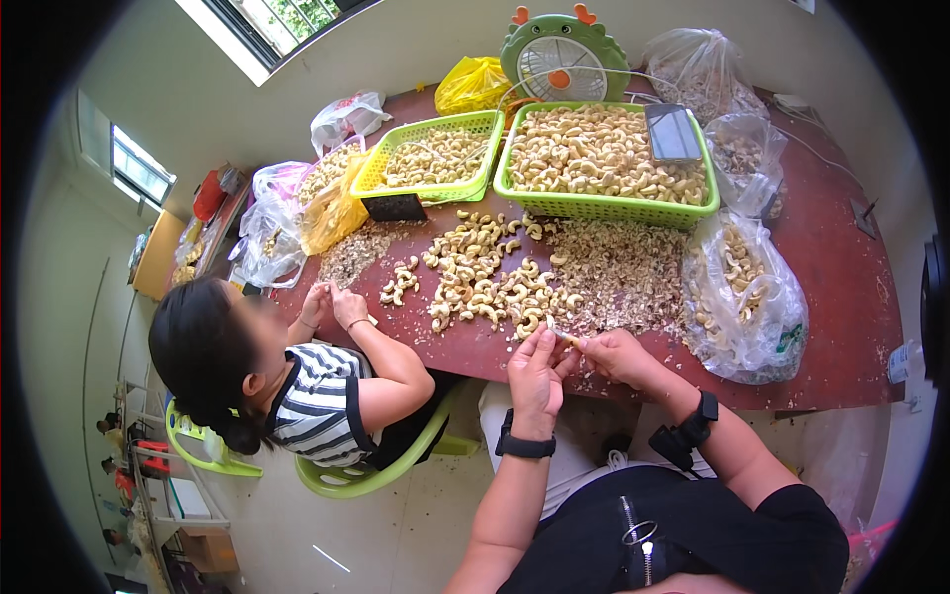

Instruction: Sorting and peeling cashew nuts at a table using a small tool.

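Note:
At the front edge of the reddish table [831,297], my left hand [540,371] pinches a cashew nut [550,321] between thumb and fingertips. In my right hand [614,358] is a small knife [567,337] with a yellowish handle, its tip close to that nut. The fingers partly hide both. Just beyond my hands lies a loose pile of cashews [482,289]. A heap of flaky husk scraps [623,271] spreads to its right. On the right stands a clear plastic bag [772,327] with cashews inside.
Green baskets [608,208] [423,197] of cashews stand at the back, a phone [673,132] on the larger one. Behind are a green fan [564,63] with a cable and several bags [701,78]. A co-worker [319,393] sits close on my left, hands over the table.

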The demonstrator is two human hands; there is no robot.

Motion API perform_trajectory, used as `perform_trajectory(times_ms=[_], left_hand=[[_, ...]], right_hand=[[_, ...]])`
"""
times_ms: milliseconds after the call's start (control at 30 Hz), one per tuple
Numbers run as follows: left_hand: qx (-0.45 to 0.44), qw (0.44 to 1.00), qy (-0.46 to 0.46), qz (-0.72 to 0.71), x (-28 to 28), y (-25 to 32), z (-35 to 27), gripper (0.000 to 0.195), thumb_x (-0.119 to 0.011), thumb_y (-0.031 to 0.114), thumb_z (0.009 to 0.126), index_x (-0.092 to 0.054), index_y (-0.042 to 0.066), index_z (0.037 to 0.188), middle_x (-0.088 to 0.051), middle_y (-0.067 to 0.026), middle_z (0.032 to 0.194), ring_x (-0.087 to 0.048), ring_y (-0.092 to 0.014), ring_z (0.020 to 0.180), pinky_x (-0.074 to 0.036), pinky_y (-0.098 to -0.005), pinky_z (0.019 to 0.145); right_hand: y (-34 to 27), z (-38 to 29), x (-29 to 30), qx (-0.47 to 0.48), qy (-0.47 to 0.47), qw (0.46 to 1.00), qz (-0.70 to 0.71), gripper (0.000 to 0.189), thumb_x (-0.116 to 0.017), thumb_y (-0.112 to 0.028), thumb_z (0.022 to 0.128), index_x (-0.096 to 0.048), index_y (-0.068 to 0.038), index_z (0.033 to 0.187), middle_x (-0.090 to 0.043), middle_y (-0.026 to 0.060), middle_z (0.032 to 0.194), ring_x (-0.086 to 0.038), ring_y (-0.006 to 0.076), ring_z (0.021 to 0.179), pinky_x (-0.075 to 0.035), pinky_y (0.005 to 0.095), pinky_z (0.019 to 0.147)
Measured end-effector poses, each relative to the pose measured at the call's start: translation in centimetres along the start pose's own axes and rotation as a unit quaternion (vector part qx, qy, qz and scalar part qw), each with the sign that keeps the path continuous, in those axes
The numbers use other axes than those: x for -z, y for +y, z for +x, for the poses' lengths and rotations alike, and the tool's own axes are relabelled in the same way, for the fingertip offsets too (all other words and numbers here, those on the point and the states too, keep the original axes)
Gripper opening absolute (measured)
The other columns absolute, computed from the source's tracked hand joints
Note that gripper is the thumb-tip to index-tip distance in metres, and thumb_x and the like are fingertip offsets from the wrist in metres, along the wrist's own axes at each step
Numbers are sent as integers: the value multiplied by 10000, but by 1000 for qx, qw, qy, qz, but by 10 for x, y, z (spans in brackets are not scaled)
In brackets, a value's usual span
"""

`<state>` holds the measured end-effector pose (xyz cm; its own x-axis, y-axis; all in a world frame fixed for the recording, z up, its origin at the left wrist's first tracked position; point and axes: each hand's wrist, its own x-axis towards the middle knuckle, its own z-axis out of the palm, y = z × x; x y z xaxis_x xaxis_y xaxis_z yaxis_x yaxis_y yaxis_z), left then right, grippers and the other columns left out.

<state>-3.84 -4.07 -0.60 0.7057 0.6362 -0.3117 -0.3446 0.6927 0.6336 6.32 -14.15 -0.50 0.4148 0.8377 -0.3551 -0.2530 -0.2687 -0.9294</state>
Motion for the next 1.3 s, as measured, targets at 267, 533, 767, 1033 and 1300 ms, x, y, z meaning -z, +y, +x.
perform_trajectory(times_ms=[267, 533, 767, 1033, 1300], left_hand=[[-13, 999, -20, -30, 2, -8, -3, 143, -498, 84, 814, -511, 6, 933, -571, -98, 827, -567, -189, 786, -490, -342, 745], [21, 999, -5, -24, 4, -4, 1, 125, -496, 117, 824, -520, 29, 909, -568, -71, 821, -561, -175, 769, -491, -328, 708], [-9, 999, -18, -28, 5, -7, -2, 155, -487, 115, 828, -514, 19, 947, -562, -68, 808, -560, -179, 761, -490, -337, 723], [10, 998, -21, -53, 4, -8, -2, 147, -475, 118, 833, -502, 23, 942, -550, -76, 825, -547, -189, 796, -477, -353, 751], [-7, 1000, -27, -12, 0, -8, -5, 174, -431, 113, 852, -467, 25, 998, -545, -75, 857, -543, -191, 816, -474, -355, 754]], right_hand=[[-7, -2, -1, -21, 37, 999, 9, 361, -489, -318, 826, -561, -46, 600, -443, -33, 478, -356, 40, 400, -264, 189, 369], [-7, -2, -3, -11, 7, 1000, -27, 385, -478, -314, 832, -527, -59, 548, -424, -35, 459, -355, 43, 404, -267, 191, 377], [-15, -4, -6, -15, 37, 999, -22, 386, -472, -310, 836, -523, -56, 550, -416, -38, 453, -339, 41, 391, -254, 195, 369], [1, 3, 4, -9, 16, 1000, -19, 393, -468, -323, 836, -526, -57, 553, -405, -42, 444, -330, 38, 386, -242, 198, 360], [4, 3, 4, -1, 23, 999, -31, 378, -480, -305, 828, -530, -54, 551, -413, -37, 445, -337, 42, 386, -257, 198, 361]])
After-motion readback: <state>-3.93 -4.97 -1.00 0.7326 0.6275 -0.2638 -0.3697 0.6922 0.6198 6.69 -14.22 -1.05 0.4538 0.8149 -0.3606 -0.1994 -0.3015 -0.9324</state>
